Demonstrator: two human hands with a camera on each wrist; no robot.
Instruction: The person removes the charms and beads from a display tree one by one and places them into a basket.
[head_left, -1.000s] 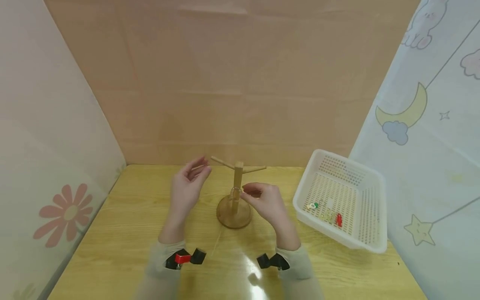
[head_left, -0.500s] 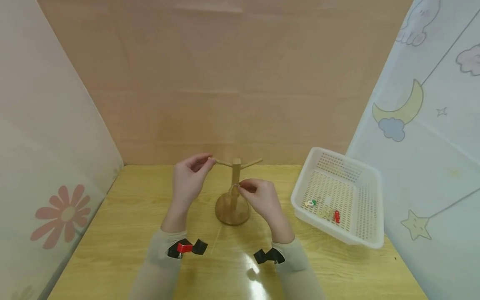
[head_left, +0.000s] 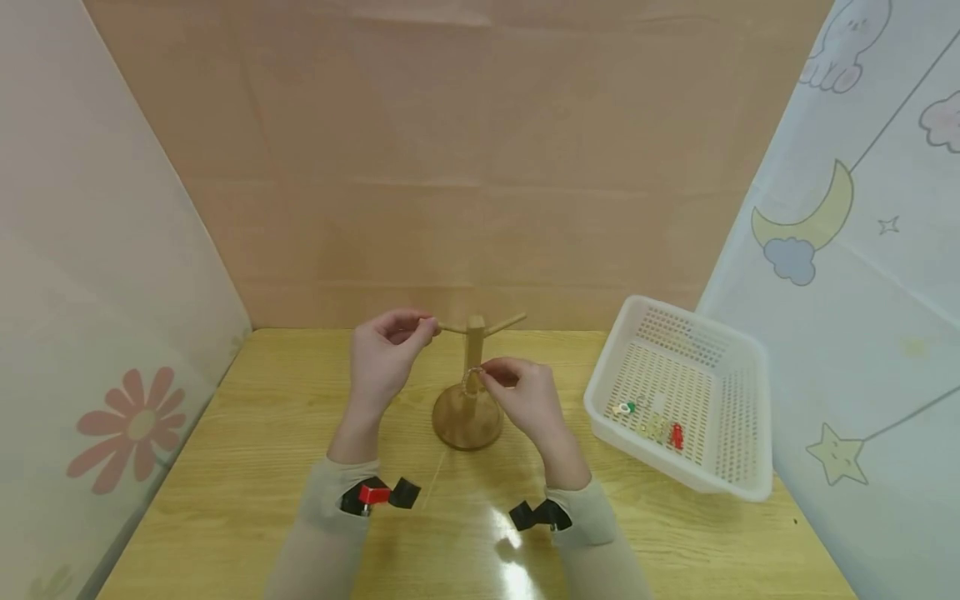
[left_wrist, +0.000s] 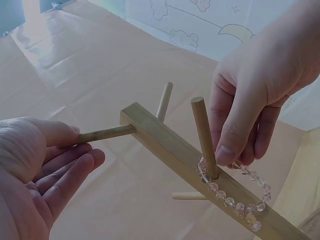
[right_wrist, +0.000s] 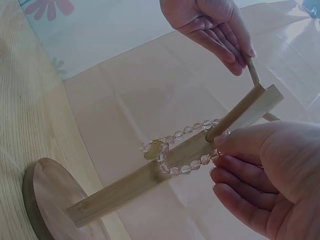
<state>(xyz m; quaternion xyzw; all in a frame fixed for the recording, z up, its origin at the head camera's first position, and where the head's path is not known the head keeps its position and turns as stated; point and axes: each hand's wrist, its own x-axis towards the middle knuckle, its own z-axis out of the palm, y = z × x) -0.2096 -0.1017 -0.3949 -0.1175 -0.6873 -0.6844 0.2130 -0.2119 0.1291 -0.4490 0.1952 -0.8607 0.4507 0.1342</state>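
Observation:
A wooden stand [head_left: 475, 342] with several pegs and a round base [head_left: 467, 423] stands upright on the table. Round one of its lower pegs [left_wrist: 203, 135] hangs a bracelet [left_wrist: 240, 205] of clear pinkish beads, its loop lying against the post. My right hand [head_left: 525, 396] pinches the bracelet beside that peg between thumb and fingertips; in the right wrist view the bracelet [right_wrist: 186, 167] dangles with a small charm at its low end. Up at the left, my left hand [head_left: 386, 354] holds the end of an upper peg [left_wrist: 107, 133] between thumb and fingers.
To the right stands a white plastic basket [head_left: 757, 417] with a red piece [head_left: 677, 436] and other small trinkets inside. A brown sheet [head_left: 480, 208] backs the wooden table [head_left: 262, 442], and printed cloths close off both sides.
My left hand has moved right and taken hold of the peg's end. The stand's top has turned a little. My right hand keeps the bracelet, which sits slightly higher.

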